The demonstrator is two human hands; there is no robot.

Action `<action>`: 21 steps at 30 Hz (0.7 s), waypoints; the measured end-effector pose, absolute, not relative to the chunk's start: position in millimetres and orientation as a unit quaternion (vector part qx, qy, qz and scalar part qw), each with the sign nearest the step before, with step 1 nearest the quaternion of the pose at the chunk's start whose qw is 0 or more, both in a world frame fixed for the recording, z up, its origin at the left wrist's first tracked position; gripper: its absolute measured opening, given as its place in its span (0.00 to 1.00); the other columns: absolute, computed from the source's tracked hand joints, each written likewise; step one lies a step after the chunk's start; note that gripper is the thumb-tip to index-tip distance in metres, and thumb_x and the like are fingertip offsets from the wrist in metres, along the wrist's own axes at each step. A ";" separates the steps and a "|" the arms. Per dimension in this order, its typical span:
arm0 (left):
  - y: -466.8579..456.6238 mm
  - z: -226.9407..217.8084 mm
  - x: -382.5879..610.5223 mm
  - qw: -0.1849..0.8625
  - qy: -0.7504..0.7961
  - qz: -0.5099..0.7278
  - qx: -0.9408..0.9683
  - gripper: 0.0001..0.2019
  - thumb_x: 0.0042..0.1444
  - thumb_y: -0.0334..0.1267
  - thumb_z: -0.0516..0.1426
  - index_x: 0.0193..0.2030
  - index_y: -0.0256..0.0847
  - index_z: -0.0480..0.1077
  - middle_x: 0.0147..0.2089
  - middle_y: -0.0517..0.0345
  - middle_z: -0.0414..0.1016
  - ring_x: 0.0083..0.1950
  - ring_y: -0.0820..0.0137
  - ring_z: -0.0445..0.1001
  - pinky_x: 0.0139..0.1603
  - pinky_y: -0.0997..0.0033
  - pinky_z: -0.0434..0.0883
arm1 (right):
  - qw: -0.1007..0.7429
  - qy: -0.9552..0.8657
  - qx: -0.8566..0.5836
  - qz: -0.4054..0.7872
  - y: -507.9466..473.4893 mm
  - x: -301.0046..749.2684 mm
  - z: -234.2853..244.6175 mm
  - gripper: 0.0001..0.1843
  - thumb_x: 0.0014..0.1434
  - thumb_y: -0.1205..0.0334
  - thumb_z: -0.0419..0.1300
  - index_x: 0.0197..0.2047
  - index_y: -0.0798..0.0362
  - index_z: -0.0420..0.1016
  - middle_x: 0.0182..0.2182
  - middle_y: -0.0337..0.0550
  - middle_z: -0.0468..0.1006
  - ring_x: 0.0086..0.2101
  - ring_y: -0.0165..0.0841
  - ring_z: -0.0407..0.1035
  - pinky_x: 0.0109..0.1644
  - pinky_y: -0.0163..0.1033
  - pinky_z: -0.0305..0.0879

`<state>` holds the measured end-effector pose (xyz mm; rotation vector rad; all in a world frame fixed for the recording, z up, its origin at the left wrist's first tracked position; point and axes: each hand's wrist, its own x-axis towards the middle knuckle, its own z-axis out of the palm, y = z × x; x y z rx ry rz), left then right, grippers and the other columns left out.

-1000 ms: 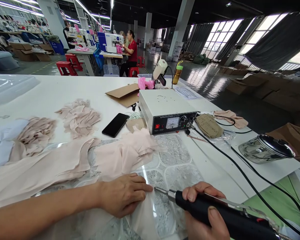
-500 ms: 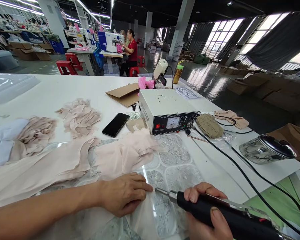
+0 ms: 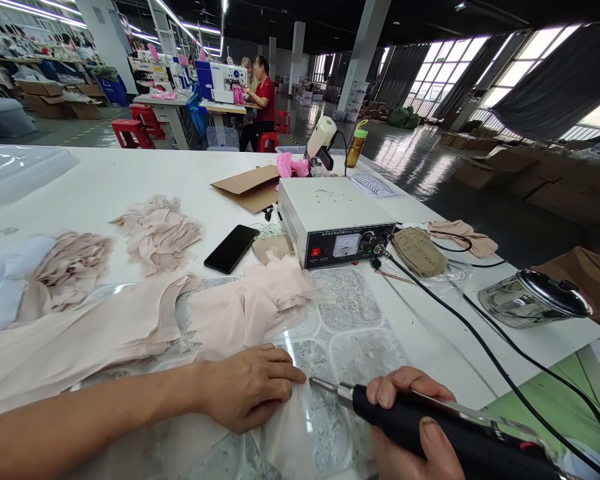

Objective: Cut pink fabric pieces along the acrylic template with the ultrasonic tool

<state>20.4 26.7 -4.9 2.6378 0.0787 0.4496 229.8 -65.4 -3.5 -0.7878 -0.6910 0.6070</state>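
Observation:
My left hand (image 3: 253, 390) presses down on a sheer pale fabric piece (image 3: 287, 433). Its fingers are bent and close together, the index finger reaching furthest right, and its thumb is partly hidden. My right hand (image 3: 415, 420) is wrapped round a black ultrasonic handpiece (image 3: 395, 410) with a narrow metal tip. That tip sits right beside my left index fingertip, near the fabric edge; whether it touches the cloth I cannot tell. Beneath lies a clear patterned mat (image 3: 365, 353). Just beyond my left hand is a pile of beige fabric pieces (image 3: 250, 303).
A generator box (image 3: 330, 200) with a meter stands ahead, its black cable (image 3: 460, 333) running right to the handpiece. A phone (image 3: 230, 249), more fabric piles (image 3: 157, 233), tan pattern pieces (image 3: 420, 252) and a lidded clear jar (image 3: 525, 300) lie around. People sit at sewing machines behind.
Almost nothing differs. The handpiece tip has shifted very slightly left, closer to my left index fingertip; my left hand stays in place.

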 end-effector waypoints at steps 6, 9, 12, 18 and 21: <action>26.7 -5.7 19.7 0.233 0.030 0.164 0.958 0.04 0.56 0.28 0.51 0.33 0.39 0.64 0.55 0.50 0.73 0.47 0.61 0.71 0.52 0.60 0.70 | 0.818 -0.341 -0.369 0.281 -64.6 231.2 -5.2 0.07 0.54 0.60 0.56 0.37 0.51 0.69 0.29 0.38 0.66 0.23 0.28 0.65 0.26 0.39 0.66; 26.7 -6.3 19.4 0.229 0.031 0.166 0.959 0.04 0.56 0.28 0.51 0.33 0.39 0.64 0.55 0.49 0.73 0.47 0.61 0.71 0.52 0.60 0.69 | 0.818 -0.341 -0.370 0.280 -62.7 230.9 -5.8 0.07 0.54 0.60 0.55 0.37 0.51 0.69 0.29 0.38 0.66 0.23 0.28 0.65 0.25 0.39 0.66; 26.9 -6.9 19.8 0.229 0.030 0.166 0.959 0.04 0.56 0.28 0.51 0.34 0.39 0.64 0.54 0.48 0.74 0.47 0.60 0.72 0.53 0.60 0.69 | 0.818 -0.338 -0.372 0.278 -60.7 229.7 -4.7 0.07 0.54 0.60 0.55 0.37 0.51 0.69 0.29 0.38 0.67 0.23 0.28 0.64 0.25 0.39 0.66; 27.2 -6.0 21.1 0.238 0.028 0.168 0.956 0.04 0.55 0.27 0.51 0.33 0.39 0.64 0.54 0.48 0.74 0.47 0.60 0.72 0.53 0.60 0.69 | 0.811 -0.351 -0.370 0.287 -60.3 229.7 -0.3 0.02 0.55 0.63 0.56 0.33 0.51 0.68 0.28 0.37 0.67 0.24 0.28 0.65 0.26 0.38 0.68; 26.9 -5.3 20.8 0.238 0.030 0.166 0.956 0.04 0.55 0.27 0.51 0.34 0.39 0.64 0.54 0.47 0.74 0.47 0.61 0.72 0.53 0.60 0.69 | 0.810 -0.349 -0.367 0.295 -59.8 228.7 2.3 0.02 0.54 0.63 0.56 0.33 0.51 0.68 0.28 0.36 0.67 0.24 0.28 0.65 0.26 0.38 0.68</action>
